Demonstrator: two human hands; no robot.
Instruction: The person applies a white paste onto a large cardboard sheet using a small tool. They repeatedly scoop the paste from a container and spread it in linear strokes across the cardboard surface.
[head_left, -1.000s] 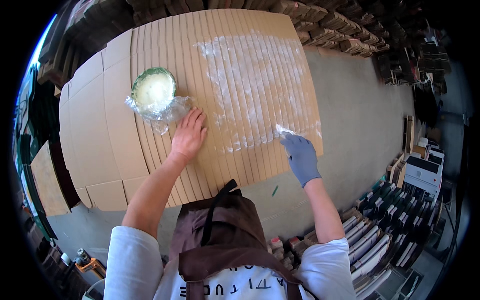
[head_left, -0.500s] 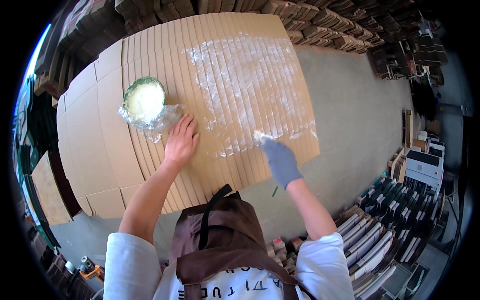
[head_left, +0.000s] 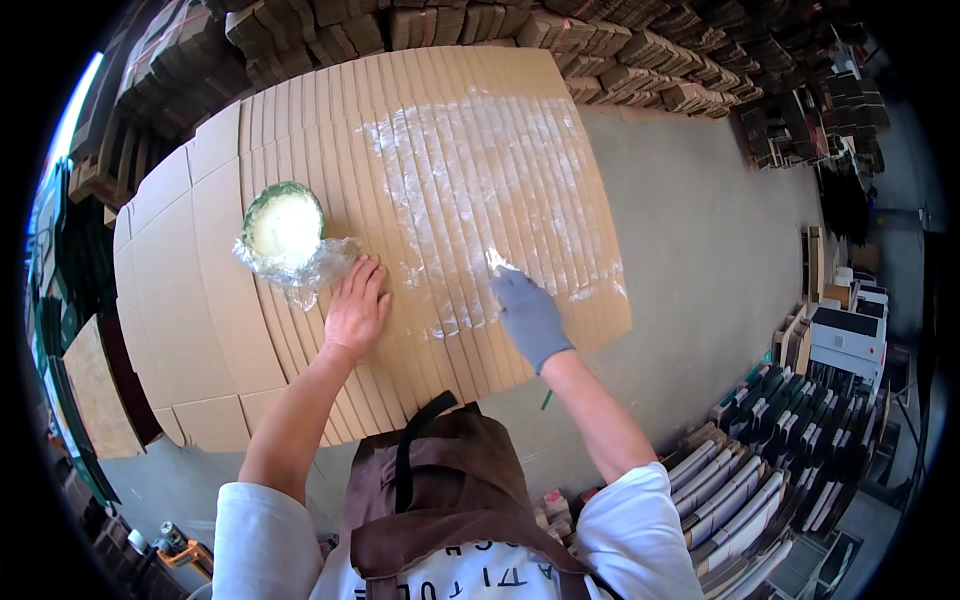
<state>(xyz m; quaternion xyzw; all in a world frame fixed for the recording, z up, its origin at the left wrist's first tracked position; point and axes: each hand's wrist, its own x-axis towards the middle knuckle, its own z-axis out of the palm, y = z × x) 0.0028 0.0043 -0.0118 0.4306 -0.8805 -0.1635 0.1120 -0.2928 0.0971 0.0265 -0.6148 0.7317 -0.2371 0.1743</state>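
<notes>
One glue bowl (head_left: 283,222) (plastic-lined) beside left hand (head_left: 355,308)

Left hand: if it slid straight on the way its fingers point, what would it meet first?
Most likely the crinkled clear plastic wrap under the bowl of white paste; the left hand lies flat on the cardboard, fingertips almost at the wrap's edge.

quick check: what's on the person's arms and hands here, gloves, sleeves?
The left hand is bare, with no glove. The right hand wears a grey-blue glove that ends at the wrist. Both forearms are uncovered; short white sleeves sit at the upper arms. A brown apron with a dark neck strap hangs in front.
</notes>
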